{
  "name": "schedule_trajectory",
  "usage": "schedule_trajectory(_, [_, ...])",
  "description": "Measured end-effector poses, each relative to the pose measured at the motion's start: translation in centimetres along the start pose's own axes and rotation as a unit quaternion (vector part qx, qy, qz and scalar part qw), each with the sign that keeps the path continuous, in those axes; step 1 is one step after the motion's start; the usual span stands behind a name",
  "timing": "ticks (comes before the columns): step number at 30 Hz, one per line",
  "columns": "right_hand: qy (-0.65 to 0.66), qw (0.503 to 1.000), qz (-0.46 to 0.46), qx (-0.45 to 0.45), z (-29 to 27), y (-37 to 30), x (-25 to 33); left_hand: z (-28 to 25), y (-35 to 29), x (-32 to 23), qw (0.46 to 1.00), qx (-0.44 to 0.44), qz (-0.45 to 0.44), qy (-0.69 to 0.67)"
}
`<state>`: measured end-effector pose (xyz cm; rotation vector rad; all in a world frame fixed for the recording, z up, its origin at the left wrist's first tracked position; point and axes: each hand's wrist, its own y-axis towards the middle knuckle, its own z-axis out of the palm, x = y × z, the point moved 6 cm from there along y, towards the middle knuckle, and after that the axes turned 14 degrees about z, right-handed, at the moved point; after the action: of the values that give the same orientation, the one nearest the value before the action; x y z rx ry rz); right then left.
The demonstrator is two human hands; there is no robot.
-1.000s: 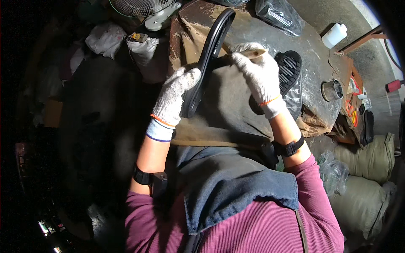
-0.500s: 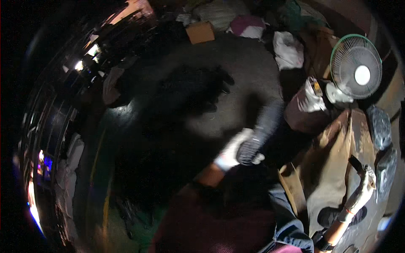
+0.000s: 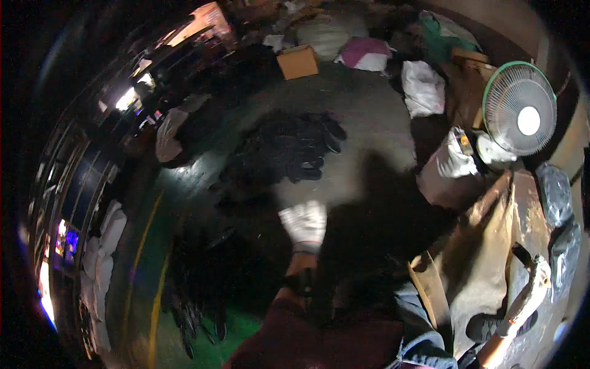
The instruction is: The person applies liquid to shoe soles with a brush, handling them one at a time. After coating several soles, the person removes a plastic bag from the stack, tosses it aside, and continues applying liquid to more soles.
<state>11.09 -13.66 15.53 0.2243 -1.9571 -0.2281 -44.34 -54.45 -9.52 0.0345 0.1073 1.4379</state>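
Note:
My left hand [image 3: 305, 224], in a white glove, reaches forward over the floor with its fingers stretched out and nothing visible in them. Beyond it lies a heap of dark shoe soles [image 3: 279, 144], some hard to make out in the shadow. On the right, my gloved right hand [image 3: 536, 281] is closed around a short dark tool [image 3: 522, 253]; its working end is too dark to name. A dark, ribbed shoe sole [image 3: 485, 328] lies under my right wrist, on the brown-covered work surface [image 3: 479, 270].
A standing fan [image 3: 519, 111] is at the right, beside a bag-lined bin [image 3: 445, 178]. Plastic-wrapped packs [image 3: 554, 197] lie along the right edge. Farther off are a white sack [image 3: 423, 89] and a cardboard box [image 3: 298, 63]. More dark pieces [image 3: 200, 307] lie at the lower left.
My left hand has let go of a dark sole and moved left, its fingers now spread. The sole's landing place cannot be made out. My right hand keeps its tool, slightly lower in view.

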Motion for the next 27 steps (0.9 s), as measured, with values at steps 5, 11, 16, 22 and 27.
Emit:
schedule_trajectory(5, [-0.391, 0.917, -0.059, -0.045, -3.0, -1.3, 1.3, 4.8, -14.8, 30.3, 0.837, 0.093, -0.457, 0.287])
schedule_trajectory(11, [-0.11, 0.94, 0.012, -0.324, -17.1, -4.1, -11.0, 16.1, -35.0, 44.9, 0.446, 0.778, -0.232, 0.377])
schedule_trajectory(16, [-0.358, 0.828, -0.055, -0.427, -28.3, -8.9, -5.3, 20.2, -48.7, 45.5, 0.336, 0.848, -0.132, 0.388])
schedule_trajectory(22, [-0.234, 0.862, 0.11, -0.436, -35.0, -11.1, -12.5, 15.3, -52.4, 43.4, 0.325, 0.805, -0.176, 0.463])
schedule_trajectory(27, [-0.505, 0.778, 0.136, -0.347, -33.9, -8.4, -16.3, 14.0, -50.9, 44.5, 0.374, 0.807, -0.193, 0.414])
